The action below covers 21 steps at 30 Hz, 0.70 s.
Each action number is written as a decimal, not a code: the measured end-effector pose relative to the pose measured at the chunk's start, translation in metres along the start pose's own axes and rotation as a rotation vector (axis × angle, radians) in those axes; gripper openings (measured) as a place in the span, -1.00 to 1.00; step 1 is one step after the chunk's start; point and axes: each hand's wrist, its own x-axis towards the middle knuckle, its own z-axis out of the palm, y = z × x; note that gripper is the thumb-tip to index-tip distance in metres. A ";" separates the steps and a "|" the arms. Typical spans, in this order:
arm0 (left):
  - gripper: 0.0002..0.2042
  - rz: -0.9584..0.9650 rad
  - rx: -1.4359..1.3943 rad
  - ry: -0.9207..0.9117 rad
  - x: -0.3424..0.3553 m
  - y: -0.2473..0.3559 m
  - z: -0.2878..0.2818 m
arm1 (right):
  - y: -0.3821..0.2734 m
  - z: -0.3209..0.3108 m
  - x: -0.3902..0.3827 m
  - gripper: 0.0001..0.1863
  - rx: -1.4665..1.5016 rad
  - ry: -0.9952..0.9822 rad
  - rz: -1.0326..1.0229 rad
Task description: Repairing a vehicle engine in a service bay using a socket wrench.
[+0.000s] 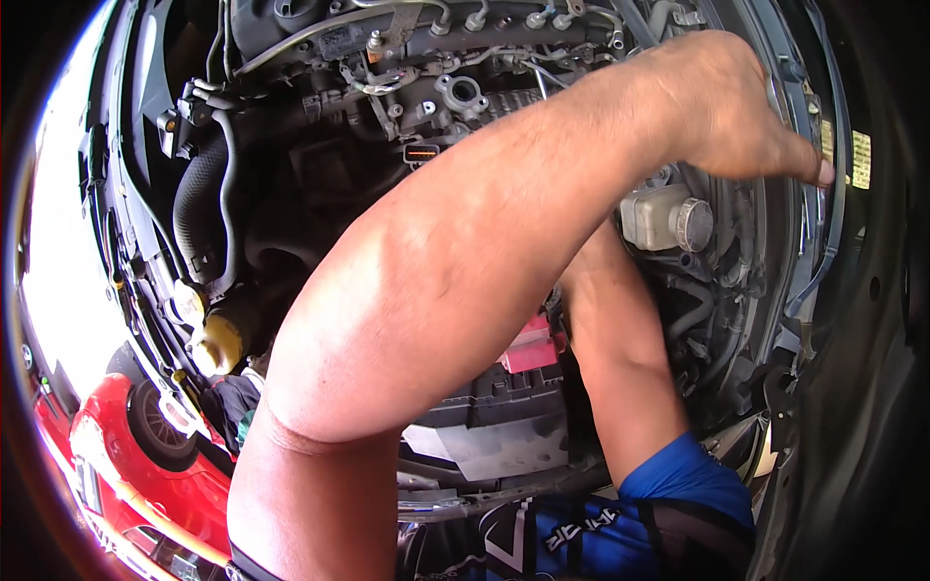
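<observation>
My left arm reaches diagonally across the engine bay from the lower left. My left hand [728,107] is bent at the wrist near the right edge of the bay. One of its digits is stretched out toward a metal edge strip [839,203]; the other fingers are hidden behind the hand. No held object shows there. My right forearm, in a blue sleeve [683,479], rises from the lower right and passes under the left one, which covers the right hand completely. Closest to the arms are a pale fluid reservoir [643,219] with a ribbed cap and a red plastic cover [533,347].
Metal pipes and connectors run along the engine [431,44] at the top. A corrugated black hose [201,208] and a yellowish reservoir [221,344] lie at the left. Under my arms is a black battery-like box [494,402]. Beyond the bay stands a red car [116,426].
</observation>
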 end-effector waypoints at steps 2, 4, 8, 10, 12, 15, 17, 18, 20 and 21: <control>-0.58 -0.041 -0.125 0.008 -0.008 -0.007 0.003 | 0.000 0.008 -0.003 -0.61 0.041 -0.034 0.044; -0.64 0.124 -0.269 0.123 -0.015 -0.021 0.019 | 0.000 -0.002 -0.001 -0.61 0.054 -0.049 0.077; -0.68 0.198 -0.300 0.260 -0.021 -0.028 0.022 | 0.007 -0.006 0.000 -0.62 0.102 -0.110 0.146; -0.68 0.243 -0.288 0.319 -0.021 -0.024 0.024 | 0.016 -0.014 0.006 -0.60 0.007 -0.100 -0.029; -0.71 0.247 -0.267 0.343 -0.023 -0.024 0.021 | 0.017 -0.006 0.012 -0.58 -0.104 -0.038 -0.281; -0.71 0.243 -0.346 0.333 -0.031 -0.032 0.020 | 0.011 -0.002 0.002 -0.62 0.096 -0.142 0.120; -0.70 0.261 -0.334 0.338 -0.029 -0.029 0.020 | 0.014 -0.003 0.009 -0.65 0.062 -0.107 0.028; -0.70 0.266 -0.320 0.363 -0.032 -0.027 0.020 | 0.015 -0.006 0.008 -0.67 0.046 -0.089 -0.042; -0.69 0.199 -0.273 0.360 -0.043 -0.038 0.022 | 0.020 -0.005 0.004 -0.68 0.035 -0.076 -0.104; -0.71 0.311 -0.352 0.424 -0.059 -0.059 0.018 | 0.013 -0.004 0.009 -0.70 0.125 -0.050 -0.080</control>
